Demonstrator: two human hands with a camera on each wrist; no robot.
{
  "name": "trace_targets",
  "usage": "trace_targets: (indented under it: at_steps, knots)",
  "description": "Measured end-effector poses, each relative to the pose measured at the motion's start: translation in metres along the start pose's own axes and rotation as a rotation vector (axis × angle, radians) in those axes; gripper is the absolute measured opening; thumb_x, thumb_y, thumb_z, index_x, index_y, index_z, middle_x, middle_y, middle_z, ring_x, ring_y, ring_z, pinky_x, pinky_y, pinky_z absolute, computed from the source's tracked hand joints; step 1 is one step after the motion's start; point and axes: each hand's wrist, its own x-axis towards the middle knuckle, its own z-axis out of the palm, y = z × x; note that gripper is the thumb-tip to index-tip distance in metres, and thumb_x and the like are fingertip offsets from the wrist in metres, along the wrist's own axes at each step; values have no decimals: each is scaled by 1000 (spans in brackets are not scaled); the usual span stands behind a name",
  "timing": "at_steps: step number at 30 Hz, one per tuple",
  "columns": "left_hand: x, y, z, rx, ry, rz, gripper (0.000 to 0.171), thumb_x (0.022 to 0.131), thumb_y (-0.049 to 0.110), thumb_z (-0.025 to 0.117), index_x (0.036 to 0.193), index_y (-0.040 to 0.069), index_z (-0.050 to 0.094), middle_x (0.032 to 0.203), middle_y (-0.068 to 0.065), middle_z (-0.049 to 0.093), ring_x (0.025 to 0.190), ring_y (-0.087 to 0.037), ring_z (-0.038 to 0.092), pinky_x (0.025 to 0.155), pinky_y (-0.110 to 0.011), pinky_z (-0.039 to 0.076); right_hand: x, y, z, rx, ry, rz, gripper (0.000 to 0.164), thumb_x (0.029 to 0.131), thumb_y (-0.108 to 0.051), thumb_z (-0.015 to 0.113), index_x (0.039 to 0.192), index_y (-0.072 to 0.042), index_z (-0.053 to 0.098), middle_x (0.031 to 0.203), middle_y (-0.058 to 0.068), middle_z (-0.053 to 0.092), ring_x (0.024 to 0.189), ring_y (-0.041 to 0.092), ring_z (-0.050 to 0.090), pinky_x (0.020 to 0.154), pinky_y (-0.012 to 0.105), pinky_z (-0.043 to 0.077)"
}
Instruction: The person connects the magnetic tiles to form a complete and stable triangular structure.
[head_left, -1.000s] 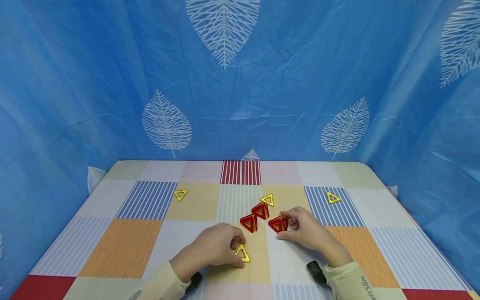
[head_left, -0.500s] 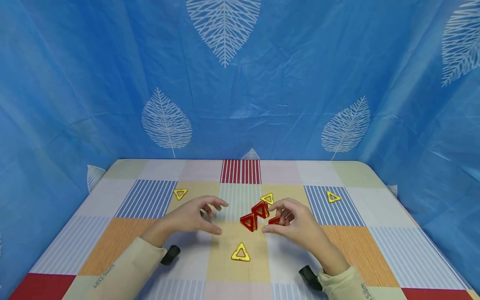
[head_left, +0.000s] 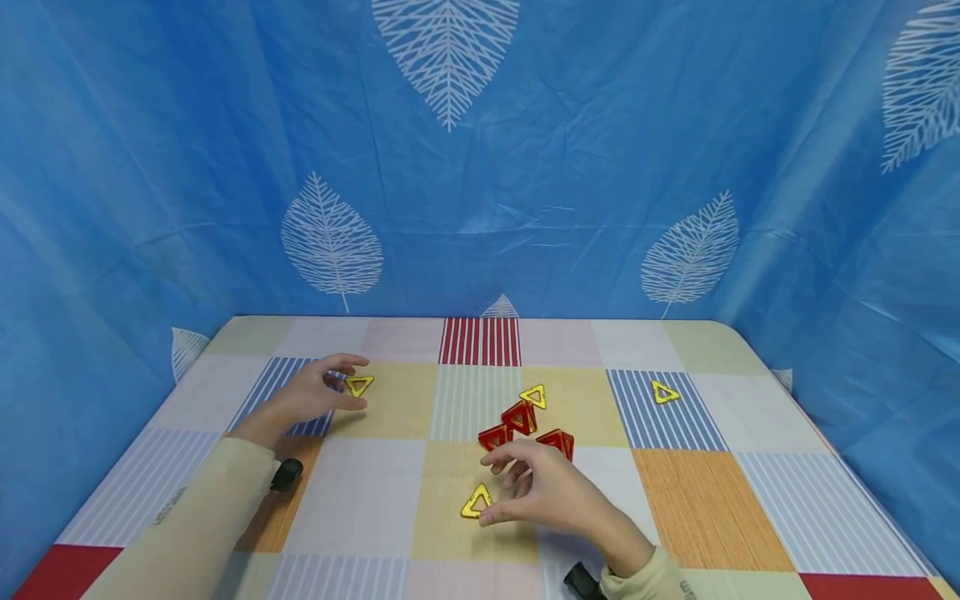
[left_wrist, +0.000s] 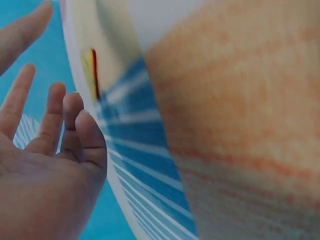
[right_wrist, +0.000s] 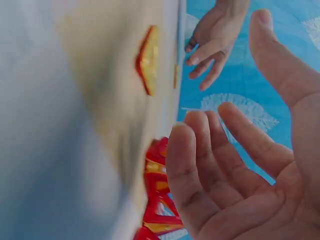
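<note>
My left hand [head_left: 311,393] hovers at the far left with its fingers loosely bent. It reaches around a flat yellow triangle frame [head_left: 363,378], which in the left wrist view shows edge-on as a yellow piece [left_wrist: 90,75] beyond the fingertips. Nothing is gripped there. Over the middle of the table, my right hand [head_left: 551,492] is held with thumb and fingers apart. Its thumb tip is at a second yellow triangle frame [head_left: 481,490]; contact cannot be told. In the right wrist view this yellow piece [right_wrist: 152,60] lies apart from the spread fingers.
Behind my right hand stand red triangular pieces: one at left [head_left: 493,437], one in the middle [head_left: 519,417] and one at right [head_left: 561,440]. A yellow triangle [head_left: 543,397] lies behind them, another yellow triangle [head_left: 666,401] farther right. A blue curtain [head_left: 480,208] hangs behind the table.
My left hand has let go of the near yellow triangle and moved to the far-left one. My right hand has left the right red piece and moved left and nearer, towards the near yellow triangle.
</note>
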Motion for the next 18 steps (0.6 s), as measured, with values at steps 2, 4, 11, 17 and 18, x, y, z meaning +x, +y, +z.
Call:
trace_targets:
  at_steps: [2, 4, 11, 17, 18]
  knots:
    - [1, -2, -2, 16, 9, -42, 66, 84, 17, 83, 143, 9, 54, 137, -22, 51, 108, -34, 52, 91, -49, 46, 1, 2, 3, -24, -2, 6, 58, 72, -32, 93, 119, -7, 69, 100, 2, 65, 85, 17, 62, 71, 28, 53]
    - [2, -4, -2, 27, 10, -80, 65, 84, 17, 83, 143, 9, 55, 139, -22, 51, 110, -35, 51, 95, -53, 43, 2, 5, 4, -46, -7, 14, 56, 72, -31, 93, 117, -7, 70, 95, 1, 63, 83, 15, 61, 71, 27, 52]
    - [8, -8, 0, 59, 28, -191, 65, 85, 17, 81, 144, 9, 54, 141, -24, 47, 119, -41, 43, 104, -63, 32, 3, 12, 7, -20, -57, 24, 51, 72, -19, 93, 115, -3, 71, 97, 1, 60, 84, 13, 59, 71, 26, 54]
    - [13, -10, -2, 123, -1, -222, 64, 88, 21, 76, 146, 7, 52, 144, -26, 44, 128, -46, 39, 106, -65, 29, 3, 15, 6, -74, -68, 0, 45, 75, -22, 91, 113, -4, 73, 94, -1, 60, 83, 10, 58, 71, 24, 53]
    - [13, -11, -2, 137, -7, -220, 63, 89, 22, 76, 146, 6, 53, 144, -27, 44, 130, -47, 38, 106, -65, 28, 3, 15, 6, -83, -67, -4, 45, 76, -22, 91, 112, -4, 73, 94, -2, 60, 83, 10, 58, 71, 24, 53]
